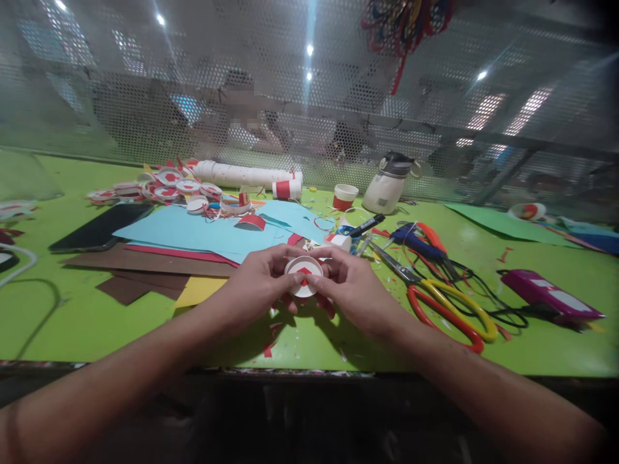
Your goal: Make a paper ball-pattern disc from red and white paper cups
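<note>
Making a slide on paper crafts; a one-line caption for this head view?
Both hands pinch a white paper ring with red insert above the green table, scissors alongside.

Craft workshop — green worktable [72, 322], coloured paper sheets [193, 233], scissors [445, 303], perforated metal screen [145, 96]

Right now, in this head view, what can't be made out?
- Paper ring: its sides and underside, covered by the left hand and right hand.
- Person behind the mesh screen: veiled by perforations and blurred.
- Hanging red decoration: cut off by the top edge.
- Pile of finished rings: too small for detail.
</note>
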Demonstrator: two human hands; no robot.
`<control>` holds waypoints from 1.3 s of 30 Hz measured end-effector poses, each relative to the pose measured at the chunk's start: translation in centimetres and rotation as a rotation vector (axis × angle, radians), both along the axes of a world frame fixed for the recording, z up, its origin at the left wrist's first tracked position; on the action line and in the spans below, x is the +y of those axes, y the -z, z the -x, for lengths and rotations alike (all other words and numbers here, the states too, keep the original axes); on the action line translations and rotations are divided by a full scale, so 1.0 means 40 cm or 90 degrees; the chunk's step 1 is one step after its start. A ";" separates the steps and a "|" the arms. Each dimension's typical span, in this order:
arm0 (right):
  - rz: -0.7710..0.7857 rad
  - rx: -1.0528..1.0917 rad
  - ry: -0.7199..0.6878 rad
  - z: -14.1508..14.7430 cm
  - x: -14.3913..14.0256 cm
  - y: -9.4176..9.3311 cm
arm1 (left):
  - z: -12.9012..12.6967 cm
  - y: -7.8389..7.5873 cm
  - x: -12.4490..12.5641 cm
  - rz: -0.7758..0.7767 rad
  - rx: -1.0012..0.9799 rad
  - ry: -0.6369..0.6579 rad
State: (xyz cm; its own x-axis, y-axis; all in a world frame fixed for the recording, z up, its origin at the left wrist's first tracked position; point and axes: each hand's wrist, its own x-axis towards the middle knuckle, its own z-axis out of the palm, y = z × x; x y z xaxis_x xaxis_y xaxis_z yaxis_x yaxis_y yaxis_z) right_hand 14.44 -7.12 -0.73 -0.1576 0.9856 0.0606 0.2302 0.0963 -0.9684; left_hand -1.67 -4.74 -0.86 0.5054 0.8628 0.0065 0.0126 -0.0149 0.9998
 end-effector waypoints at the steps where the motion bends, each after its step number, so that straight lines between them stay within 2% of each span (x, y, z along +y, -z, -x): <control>1: 0.000 0.005 -0.001 0.000 0.000 0.000 | -0.001 -0.002 -0.001 0.003 0.001 -0.002; 7: 0.024 0.062 -0.009 -0.005 -0.001 -0.009 | -0.004 -0.016 -0.004 0.023 -0.010 -0.014; 11: 0.041 0.101 0.005 -0.009 0.000 -0.011 | 0.001 -0.011 -0.001 0.043 -0.024 -0.008; 17: 0.032 0.135 -0.033 -0.012 0.003 -0.004 | 0.004 -0.009 -0.001 0.064 -0.048 0.009; 25: 0.034 0.145 -0.051 -0.012 0.003 0.006 | 0.005 -0.009 0.006 0.020 -0.052 -0.011; 32: 0.034 0.136 -0.071 -0.010 0.003 0.008 | 0.004 -0.002 0.009 0.064 -0.077 -0.010; 39: 0.036 0.127 -0.078 -0.005 0.001 0.002 | 0.002 -0.004 0.007 0.052 -0.074 -0.029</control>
State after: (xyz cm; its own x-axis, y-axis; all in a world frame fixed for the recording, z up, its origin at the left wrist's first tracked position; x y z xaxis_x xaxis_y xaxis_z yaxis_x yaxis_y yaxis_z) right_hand 14.63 -7.08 -0.82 -0.2661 0.9628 0.0471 0.0238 0.0554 -0.9982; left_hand -1.76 -4.46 -0.69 0.4663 0.8846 -0.0087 -0.1044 0.0648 0.9924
